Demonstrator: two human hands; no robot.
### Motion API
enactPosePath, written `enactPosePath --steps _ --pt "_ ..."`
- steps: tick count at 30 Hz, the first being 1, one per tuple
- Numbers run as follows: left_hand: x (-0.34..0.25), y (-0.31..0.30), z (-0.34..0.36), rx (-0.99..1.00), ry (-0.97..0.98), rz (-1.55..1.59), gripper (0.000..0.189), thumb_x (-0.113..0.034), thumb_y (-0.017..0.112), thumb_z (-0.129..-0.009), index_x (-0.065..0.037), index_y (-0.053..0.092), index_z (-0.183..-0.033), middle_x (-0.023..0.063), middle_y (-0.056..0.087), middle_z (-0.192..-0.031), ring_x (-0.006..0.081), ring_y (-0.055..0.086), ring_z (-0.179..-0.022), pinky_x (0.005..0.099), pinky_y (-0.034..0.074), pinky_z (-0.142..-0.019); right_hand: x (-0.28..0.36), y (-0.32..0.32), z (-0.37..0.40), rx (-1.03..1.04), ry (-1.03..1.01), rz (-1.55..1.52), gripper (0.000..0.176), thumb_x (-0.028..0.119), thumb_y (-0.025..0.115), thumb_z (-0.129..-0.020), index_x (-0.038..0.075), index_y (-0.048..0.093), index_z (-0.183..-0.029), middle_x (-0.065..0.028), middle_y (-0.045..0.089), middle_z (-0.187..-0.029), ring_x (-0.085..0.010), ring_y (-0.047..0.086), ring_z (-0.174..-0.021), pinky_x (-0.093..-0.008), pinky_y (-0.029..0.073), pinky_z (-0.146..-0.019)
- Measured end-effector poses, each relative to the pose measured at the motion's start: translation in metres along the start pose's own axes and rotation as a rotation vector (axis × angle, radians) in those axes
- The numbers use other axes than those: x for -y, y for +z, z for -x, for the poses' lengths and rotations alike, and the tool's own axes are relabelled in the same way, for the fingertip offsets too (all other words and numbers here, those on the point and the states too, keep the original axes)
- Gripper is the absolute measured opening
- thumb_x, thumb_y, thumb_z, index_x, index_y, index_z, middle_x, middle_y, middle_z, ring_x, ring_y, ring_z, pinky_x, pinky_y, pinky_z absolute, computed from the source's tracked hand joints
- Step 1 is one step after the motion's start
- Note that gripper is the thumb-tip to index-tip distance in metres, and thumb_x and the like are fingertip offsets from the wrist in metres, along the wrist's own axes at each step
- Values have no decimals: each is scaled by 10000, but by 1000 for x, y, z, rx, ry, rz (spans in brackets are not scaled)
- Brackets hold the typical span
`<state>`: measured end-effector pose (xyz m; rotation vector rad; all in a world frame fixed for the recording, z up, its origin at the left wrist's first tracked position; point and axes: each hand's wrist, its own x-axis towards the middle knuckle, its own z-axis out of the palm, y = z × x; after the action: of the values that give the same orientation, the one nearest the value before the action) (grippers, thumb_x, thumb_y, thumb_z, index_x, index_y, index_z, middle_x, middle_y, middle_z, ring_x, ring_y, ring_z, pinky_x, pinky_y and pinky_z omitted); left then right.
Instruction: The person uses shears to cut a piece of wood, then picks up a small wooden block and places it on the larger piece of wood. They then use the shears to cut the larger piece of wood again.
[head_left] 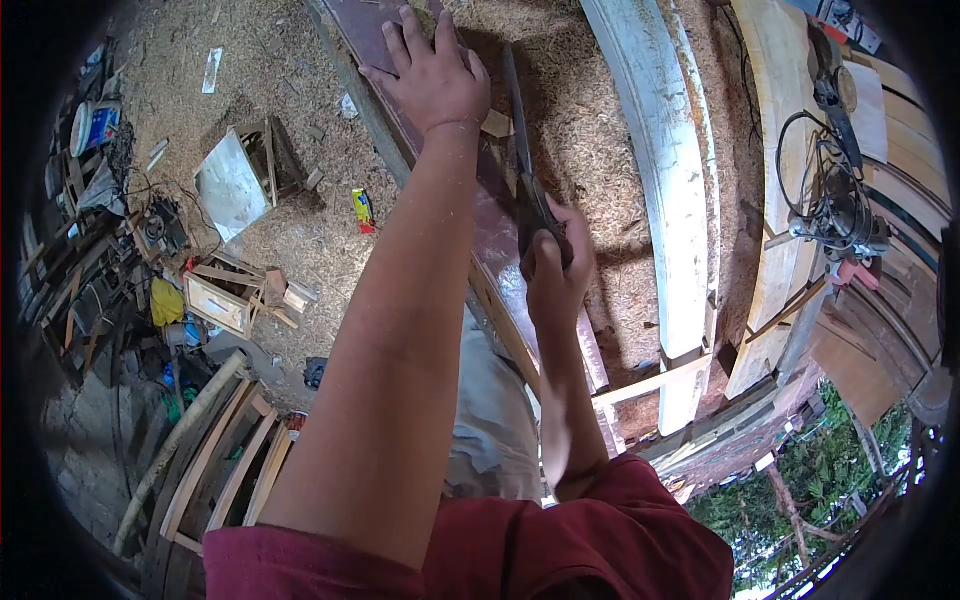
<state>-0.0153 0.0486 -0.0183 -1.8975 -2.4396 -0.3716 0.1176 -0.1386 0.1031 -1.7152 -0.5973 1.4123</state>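
My left hand [437, 82] lies with its fingers spread on a dark reddish-brown board [372, 28], near its far end. In my right hand [560, 275] is the dark handle of a handsaw [518, 115], fingers wrapped round it and thumb on top. The narrow blade points away from me, beside the board's right edge and to the right of my left hand. A small light wood block [497, 124] shows just left of the blade. My left forearm hides part of the board.
Wood shavings [290, 90] cover the ground. A long whitish plank [665, 180] stretches along the right. Beyond it a corded power tool [845, 215] sits on boards. On the left are a wooden box with a pale panel [232, 185], a small wooden frame [222, 300] and a yellow packet [363, 210].
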Motion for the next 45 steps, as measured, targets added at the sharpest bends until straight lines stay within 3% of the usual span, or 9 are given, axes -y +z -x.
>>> enactPosePath --steps 4,9,17,20,24,28,32,38,45 --pt "-1 -3 0 5 8 11 570 -360 574 -972 -319 510 -1537 103 325 -1698 357 238 -1589 751 127 -1227 -2 -7 9 -10 92 -33 298 16 507 -927 -11 609 -1207 -35 590 -957 -76 521 -792 -248 434 -687" --pt "0 2 -3 -10 4 -13 564 -361 574 -973 -313 513 -1532 100 320 -1700 351 231 -1592 748 131 -1228 -3 0 -11 -21 -12 13 305 6 505 -929 -2 608 -1216 -19 591 -897 -58 519 -702 -241 418 -609" --pt "-3 -2 -1 38 -16 -3 561 -365 583 -971 -307 517 -1525 95 323 -1698 344 230 -1594 747 142 -1227 -4 -3 -5 -9 85 -55 313 -8 521 -943 -2 606 -1244 -16 594 -901 -55 536 -758 -235 430 -661" --pt "-3 -4 -2 41 -24 -11 565 -365 591 -967 -305 517 -1524 97 326 -1696 349 227 -1594 747 143 -1226 -6 -3 1 29 -39 -16 313 -2 528 -942 -5 603 -1246 -15 594 -916 -54 545 -770 -230 428 -666" --pt "-2 -4 -2 32 -7 -1 591 -351 630 -933 -278 530 -1511 115 320 -1696 359 228 -1592 764 136 -1214 -4 -7 28 -44 49 -26 335 58 517 -946 -14 591 -1264 -30 583 -955 -68 529 -780 -236 442 -698" --pt "-1 -2 -1 22 4 20 605 -346 649 -916 -265 536 -1505 127 314 -1697 371 226 -1591 775 129 -1208 -12 -15 6 71 -43 105 346 17 518 -942 -16 587 -1279 -58 623 -1031 -89 567 -830 -255 469 -741" --pt "-2 -3 -3 41 1 -13 587 -345 629 -935 -272 529 -1509 124 319 -1693 372 227 -1590 768 129 -1213 -3 -12 25 1 62 -60 354 9 537 -927 -12 595 -1276 -47 601 -1003 -109 549 -845 -280 468 -767" --pt "-4 -6 1 55 -12 -22 545 -349 585 -975 -299 519 -1514 111 326 -1690 363 232 -1590 749 139 -1223 -3 -7 -1 9 67 22 384 14 546 -924 -20 598 -1303 -60 617 -1037 -119 563 -921 -271 463 -832" --pt "-5 -6 -2 69 -11 -38 549 -342 585 -972 -306 516 -1515 106 326 -1690 358 234 -1591 750 152 -1217 -2 -14 20 19 35 14 380 18 533 -938 -32 599 -1309 -62 598 -1035 -100 540 -878 -271 452 -776"
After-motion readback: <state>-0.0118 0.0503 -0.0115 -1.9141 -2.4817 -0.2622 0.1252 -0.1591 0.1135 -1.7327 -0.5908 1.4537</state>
